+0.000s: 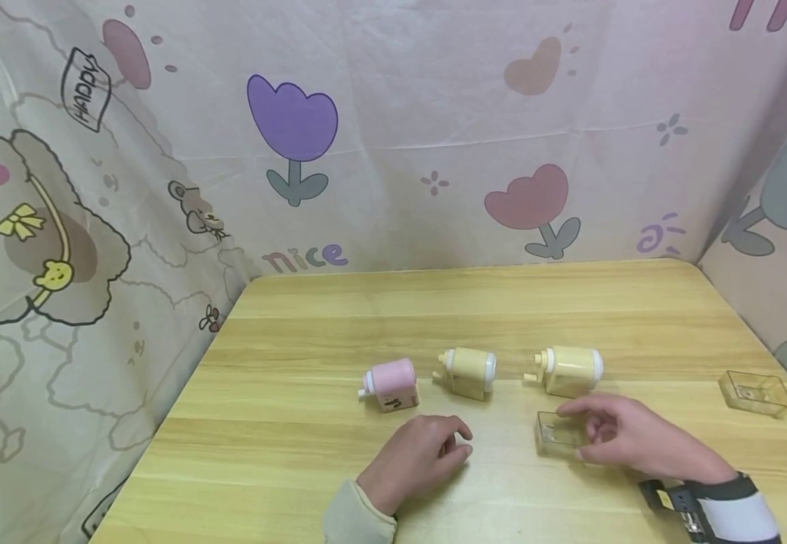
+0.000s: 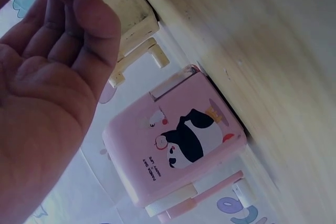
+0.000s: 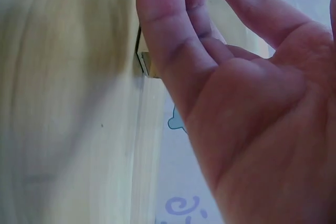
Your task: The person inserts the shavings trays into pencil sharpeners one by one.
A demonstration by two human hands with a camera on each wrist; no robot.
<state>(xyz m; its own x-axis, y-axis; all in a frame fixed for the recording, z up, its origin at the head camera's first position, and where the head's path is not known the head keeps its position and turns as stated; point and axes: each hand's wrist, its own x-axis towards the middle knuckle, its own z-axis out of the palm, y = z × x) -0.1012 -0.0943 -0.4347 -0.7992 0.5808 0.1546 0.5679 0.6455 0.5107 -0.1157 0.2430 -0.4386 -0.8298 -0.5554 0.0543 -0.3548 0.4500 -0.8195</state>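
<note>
My right hand (image 1: 627, 434) holds a small clear yellowish tray (image 1: 548, 440) on the table, its index finger at the far edge and its thumb at the near edge. In the right wrist view the hand hides most of what lies beyond it. The left hand (image 1: 423, 457) rests loosely curled on the table with nothing in it. Just beyond it stands a pink crank pencil sharpener (image 1: 396, 384) with a panda print, seen closely in the left wrist view. Two yellow crank pencil sharpeners stand farther right, one in the middle (image 1: 469, 374) and one (image 1: 570, 370) behind the right hand.
A second clear yellowish tray (image 1: 757, 394) lies near the right edge of the wooden table (image 1: 434, 310). Printed cloth (image 1: 400, 113) hangs along the back and both sides of the table.
</note>
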